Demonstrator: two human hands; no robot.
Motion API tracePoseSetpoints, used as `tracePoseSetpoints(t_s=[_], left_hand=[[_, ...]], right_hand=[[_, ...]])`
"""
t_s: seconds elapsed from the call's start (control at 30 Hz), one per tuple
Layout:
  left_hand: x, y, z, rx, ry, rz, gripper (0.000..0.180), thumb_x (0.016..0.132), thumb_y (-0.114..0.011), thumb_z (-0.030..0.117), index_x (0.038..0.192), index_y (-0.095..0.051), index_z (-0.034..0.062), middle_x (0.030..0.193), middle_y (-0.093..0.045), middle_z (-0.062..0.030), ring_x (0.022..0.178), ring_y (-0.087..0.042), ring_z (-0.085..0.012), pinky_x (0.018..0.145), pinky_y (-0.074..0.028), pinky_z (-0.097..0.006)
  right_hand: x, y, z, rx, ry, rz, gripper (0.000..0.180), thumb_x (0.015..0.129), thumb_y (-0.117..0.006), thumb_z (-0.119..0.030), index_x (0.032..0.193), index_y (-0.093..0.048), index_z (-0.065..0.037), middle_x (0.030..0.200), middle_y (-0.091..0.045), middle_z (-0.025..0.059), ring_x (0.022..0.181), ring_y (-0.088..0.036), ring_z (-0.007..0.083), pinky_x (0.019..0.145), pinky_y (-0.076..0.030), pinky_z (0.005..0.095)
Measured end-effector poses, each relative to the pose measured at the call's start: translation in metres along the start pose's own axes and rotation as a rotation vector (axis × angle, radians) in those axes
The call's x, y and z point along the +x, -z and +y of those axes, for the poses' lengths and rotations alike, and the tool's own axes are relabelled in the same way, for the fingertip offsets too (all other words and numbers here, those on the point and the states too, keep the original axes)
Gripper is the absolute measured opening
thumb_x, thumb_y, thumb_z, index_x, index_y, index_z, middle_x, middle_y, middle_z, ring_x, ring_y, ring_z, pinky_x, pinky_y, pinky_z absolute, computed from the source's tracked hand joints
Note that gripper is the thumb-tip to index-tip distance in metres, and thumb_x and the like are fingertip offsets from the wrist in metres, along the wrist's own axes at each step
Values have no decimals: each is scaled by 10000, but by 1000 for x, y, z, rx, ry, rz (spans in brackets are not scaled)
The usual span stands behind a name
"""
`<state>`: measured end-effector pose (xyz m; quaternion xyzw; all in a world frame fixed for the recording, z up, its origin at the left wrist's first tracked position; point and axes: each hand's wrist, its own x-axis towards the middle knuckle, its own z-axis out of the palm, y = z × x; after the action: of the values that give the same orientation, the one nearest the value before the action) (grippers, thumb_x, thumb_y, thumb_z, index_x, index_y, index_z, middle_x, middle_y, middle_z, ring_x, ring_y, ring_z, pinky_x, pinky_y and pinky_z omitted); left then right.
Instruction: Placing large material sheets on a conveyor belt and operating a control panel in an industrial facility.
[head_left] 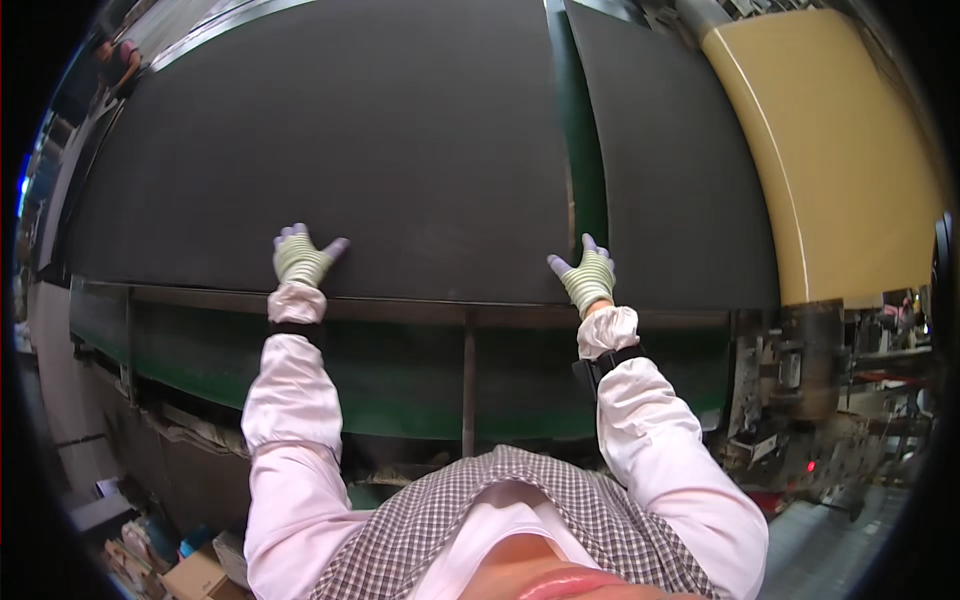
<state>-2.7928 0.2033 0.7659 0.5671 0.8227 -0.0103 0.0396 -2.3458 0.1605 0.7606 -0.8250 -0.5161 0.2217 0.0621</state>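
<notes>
A large dark grey sheet (400, 150) lies flat and spans most of the work surface in front of me. On its near left part rests my left hand (303, 258), in a striped glove with pale purple fingertips, thumb and fingers spread. My right hand (588, 275), gloved the same way, is at the sheet's near right corner with its fingers apart. Its thumb is near the sheet's edge, and its fingers reach over a strip of green belt (588, 150). Beyond that gap lies a second dark sheet (670, 170). Neither hand is closed around anything.
A wide tan roller or covered drum (830, 150) stands at the right, with machinery (810, 370) below it. A metal rail (400, 312) and lower green belt (400, 370) run along the near side. Another person (120, 65) is at the far left. Cardboard boxes (195, 578) sit lower left.
</notes>
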Motion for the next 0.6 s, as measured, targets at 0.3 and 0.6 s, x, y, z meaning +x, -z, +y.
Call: tracePoseSetpoints(t_s=[0.3,0.6], left_hand=[[38,-29,-67,-27,-162,381,617,714,-769,500,1115,-592,66,1115,-599,-163,1035,-572,-351,919,-463,-454],[-69,-27,35,-124,-318,118,625,663,-782,487,1053,-607,31,1041,-589,-159,1013,-534,-357,889,-462,-451]], right_hand=[[49,35,107,-91,-165,54,1016,694,-831,-369,1478,-246,-99,1441,-360,269,1295,-426,409,1070,-394,418],[77,95,230,-472,-114,210,722,745,-771,-349,1364,-455,-153,1323,-495,118,1265,-446,323,1022,-411,465]])
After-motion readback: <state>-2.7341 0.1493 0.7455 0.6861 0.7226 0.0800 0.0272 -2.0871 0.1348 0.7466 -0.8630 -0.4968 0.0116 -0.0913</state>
